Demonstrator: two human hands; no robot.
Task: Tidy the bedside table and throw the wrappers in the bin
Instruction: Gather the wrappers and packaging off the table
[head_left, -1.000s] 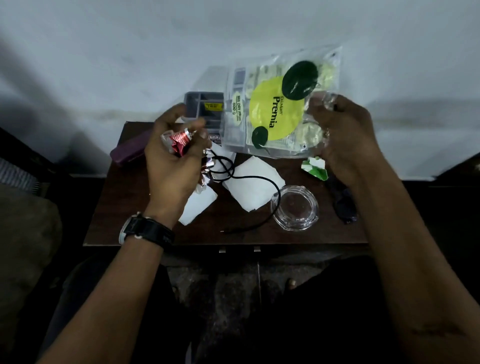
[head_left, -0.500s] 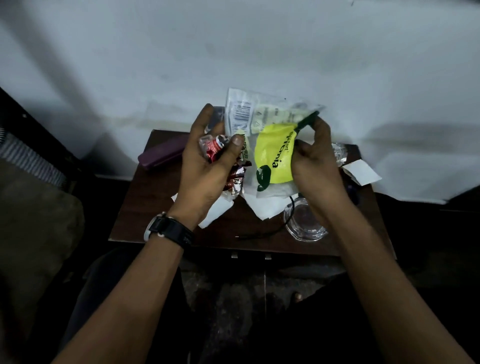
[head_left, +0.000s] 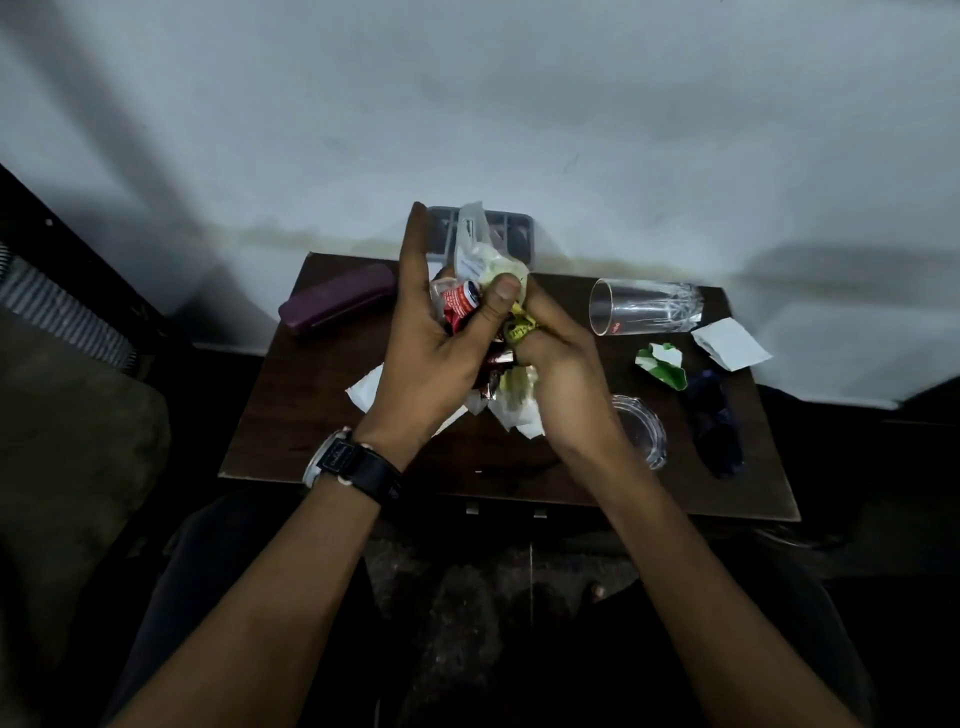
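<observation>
Above the dark wooden bedside table, my left hand clutches a red and silver wrapper bundle and pins the top of the crumpled clear and yellow plastic packet with its thumb. My right hand presses against the left, squeezing the packet's lower yellow part. A crumpled green and white wrapper lies on the table to the right, with a white paper wrapper beyond it. White paper shows under my left hand.
A drinking glass lies on its side at the back right. A glass ashtray sits near my right wrist, dark sunglasses at the right edge, a purple case at the back left, a grey organiser against the wall.
The big yellow packet was held flat in my right hand, then folded, and is now crushed between both hands together with the red wrappers. The view has shifted, showing the glass.
</observation>
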